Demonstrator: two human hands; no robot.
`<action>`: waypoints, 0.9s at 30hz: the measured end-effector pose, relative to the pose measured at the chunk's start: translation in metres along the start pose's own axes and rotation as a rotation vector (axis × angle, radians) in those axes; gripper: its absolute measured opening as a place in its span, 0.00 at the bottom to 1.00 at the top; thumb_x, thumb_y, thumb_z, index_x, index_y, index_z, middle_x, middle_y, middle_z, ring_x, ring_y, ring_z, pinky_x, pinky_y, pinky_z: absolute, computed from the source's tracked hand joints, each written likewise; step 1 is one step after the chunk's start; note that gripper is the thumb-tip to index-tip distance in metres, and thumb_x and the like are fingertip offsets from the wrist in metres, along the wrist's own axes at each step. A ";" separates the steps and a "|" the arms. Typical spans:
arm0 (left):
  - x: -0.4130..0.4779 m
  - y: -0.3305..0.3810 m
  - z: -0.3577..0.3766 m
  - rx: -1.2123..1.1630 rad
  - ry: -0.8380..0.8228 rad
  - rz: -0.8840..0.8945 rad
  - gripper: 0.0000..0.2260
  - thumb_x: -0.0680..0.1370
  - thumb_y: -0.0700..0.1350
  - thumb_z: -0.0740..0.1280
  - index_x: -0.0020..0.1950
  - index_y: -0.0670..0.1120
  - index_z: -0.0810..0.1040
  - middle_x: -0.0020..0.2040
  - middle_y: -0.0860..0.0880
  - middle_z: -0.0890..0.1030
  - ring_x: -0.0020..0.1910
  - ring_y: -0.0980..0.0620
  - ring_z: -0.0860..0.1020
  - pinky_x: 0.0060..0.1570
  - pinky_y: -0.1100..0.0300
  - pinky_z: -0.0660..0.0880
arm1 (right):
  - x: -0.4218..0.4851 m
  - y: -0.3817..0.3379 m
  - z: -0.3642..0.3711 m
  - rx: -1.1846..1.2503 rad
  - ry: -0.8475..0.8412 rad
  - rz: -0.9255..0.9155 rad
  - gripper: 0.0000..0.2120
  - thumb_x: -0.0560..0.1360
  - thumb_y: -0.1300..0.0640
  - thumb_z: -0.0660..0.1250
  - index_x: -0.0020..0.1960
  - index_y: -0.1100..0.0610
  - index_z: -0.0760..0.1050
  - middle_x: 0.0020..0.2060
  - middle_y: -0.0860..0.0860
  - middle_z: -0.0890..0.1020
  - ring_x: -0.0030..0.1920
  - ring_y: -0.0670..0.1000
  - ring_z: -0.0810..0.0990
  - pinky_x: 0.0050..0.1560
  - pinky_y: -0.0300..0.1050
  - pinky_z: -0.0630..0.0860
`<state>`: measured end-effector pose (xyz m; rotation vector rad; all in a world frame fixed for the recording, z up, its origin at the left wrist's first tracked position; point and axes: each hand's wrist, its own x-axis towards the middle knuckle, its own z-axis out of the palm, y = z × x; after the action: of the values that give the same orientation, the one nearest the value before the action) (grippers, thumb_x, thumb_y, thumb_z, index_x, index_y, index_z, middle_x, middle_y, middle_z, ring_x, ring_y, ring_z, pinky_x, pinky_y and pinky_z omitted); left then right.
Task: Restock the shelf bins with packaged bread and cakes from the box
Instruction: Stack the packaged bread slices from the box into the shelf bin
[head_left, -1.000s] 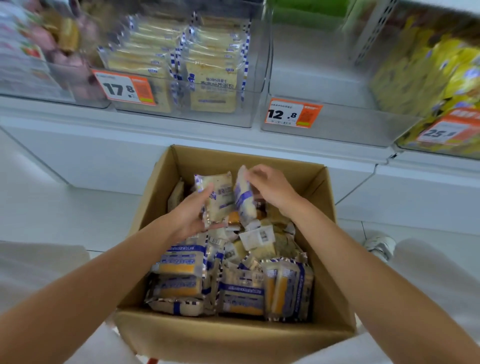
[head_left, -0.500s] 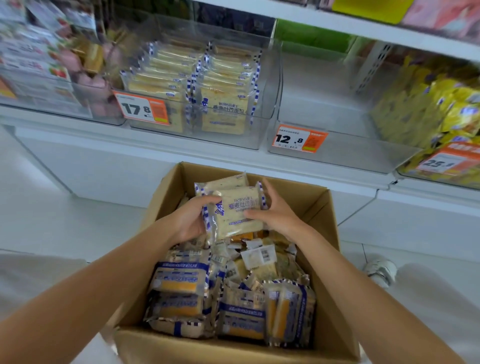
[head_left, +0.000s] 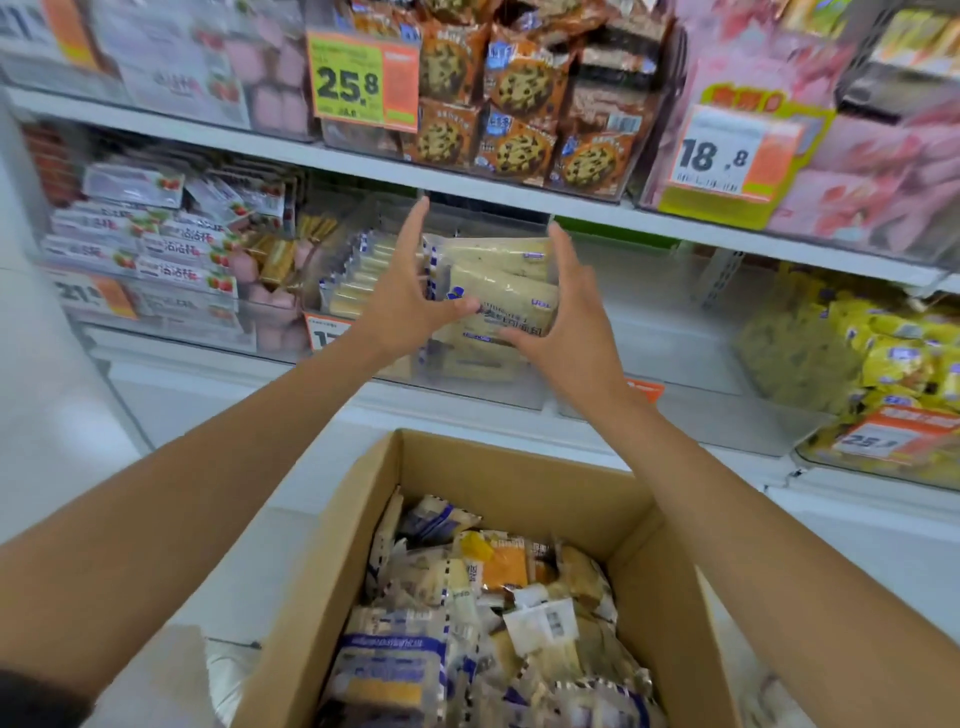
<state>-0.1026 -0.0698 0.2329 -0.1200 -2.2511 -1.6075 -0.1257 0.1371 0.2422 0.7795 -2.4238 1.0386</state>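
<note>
Since half a second ago, both hands have risen out of the box to the middle shelf, carrying the bread packs with them; my view has tilted up to take in the top shelf too.

Left hand (head_left: 402, 306): fingers splayed and straight, thumb hooked across the front of the bread packs (head_left: 501, 291). Right hand (head_left: 563, 317): fingers upright, thumb pressed in low on the same packs. Held between the two palms, a loose, wide clasp rather than a pinch. I count at least two packs, flat and rectangular, in glossy clear film with blue-and-white edging, pale crumb showing through.

The packs sit at the mouth of a clear plastic bin (head_left: 483, 384), hard-walled and glossy. I cannot tell whether they touch its floor. Left of them in that bin stands a row of similar thin packs (head_left: 358, 280) on edge.

Cardboard box (head_left: 332, 561) below, matte brown, flaps open, filled with crinkled wrapped bread and cakes (head_left: 467, 613) lying jumbled; one shows a white barcode sticker.

The next bin to the right (head_left: 670, 332) has bare clear walls. Further right, yellow packets (head_left: 883, 353). Top shelf: cookie bags (head_left: 519, 104) with chocolate-chip print beside a 25.8 price tag (head_left: 363, 78), and an 18.8 price tag (head_left: 727, 150) on pink packets.
</note>
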 end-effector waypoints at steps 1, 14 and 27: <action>0.011 0.000 0.001 0.035 0.006 0.021 0.44 0.65 0.57 0.79 0.74 0.62 0.57 0.70 0.46 0.72 0.64 0.46 0.77 0.58 0.46 0.78 | 0.007 0.003 0.005 -0.033 0.025 0.005 0.50 0.68 0.52 0.79 0.78 0.44 0.49 0.64 0.50 0.68 0.57 0.44 0.72 0.52 0.43 0.75; 0.065 -0.049 -0.001 0.793 -0.448 -0.126 0.41 0.64 0.76 0.61 0.74 0.61 0.67 0.78 0.54 0.62 0.78 0.48 0.57 0.75 0.43 0.55 | 0.045 0.053 0.051 -0.022 -0.328 0.376 0.39 0.70 0.30 0.63 0.72 0.52 0.63 0.75 0.52 0.55 0.74 0.53 0.62 0.71 0.55 0.65; 0.058 -0.082 -0.013 1.026 -0.417 -0.039 0.26 0.82 0.62 0.44 0.80 0.60 0.47 0.81 0.53 0.46 0.80 0.54 0.45 0.76 0.43 0.43 | 0.076 0.067 0.088 0.041 -0.526 0.608 0.49 0.73 0.32 0.64 0.80 0.52 0.40 0.79 0.54 0.50 0.77 0.57 0.56 0.68 0.46 0.64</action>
<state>-0.1758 -0.1182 0.1826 -0.1387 -3.1064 -0.2846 -0.2379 0.0833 0.1906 0.3455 -3.2224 1.2060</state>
